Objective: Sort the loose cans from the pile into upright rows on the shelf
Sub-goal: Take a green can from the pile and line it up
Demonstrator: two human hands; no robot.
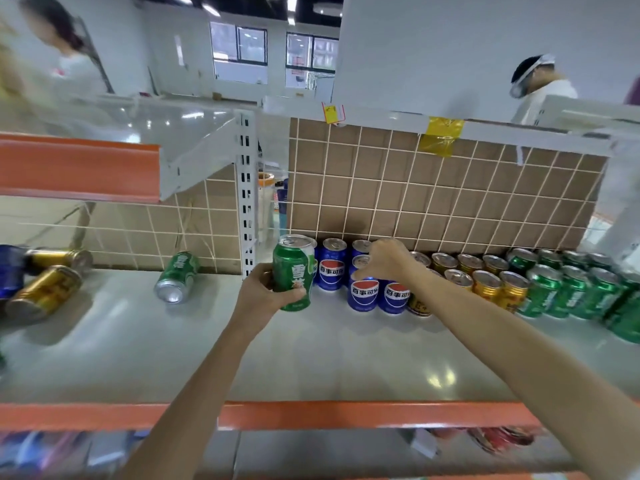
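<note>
Shelving bay, pale shelf point(311, 358) with an orange front lip point(346, 415), brown tiled back panel point(433, 192) behind.

Item 1. Left hand point(266, 292): fingers curled round the lower body of a green can point(293, 271), held upright and seemingly just off the shelf, immediately left of the blue cans.

Item 2. Right hand point(384, 259): fingers bent downward over the tops of the blue Pepsi cans point(363, 294); whether they pinch a rim or only touch is not discernible.

Item 3. Upright rows, rightward of the right fingers: gold cans point(486, 284), then green cans point(571, 292), packed close.

Item 4. Loose stock, well left of the left fingers: one green can lying down point(176, 277), gold cans on their sides point(45, 292), a blue one at the frame edge.

Item 5. Beyond: two people at neighbouring shelving, blurred.

Risk note. The held green can sits beside the blue row, while its own kind stands at the far right; setting it down here would likely break the sorting. The right forearm crosses low over the gold cans, so a careless sweep could topple them. Cans lying on their sides may roll.
</note>
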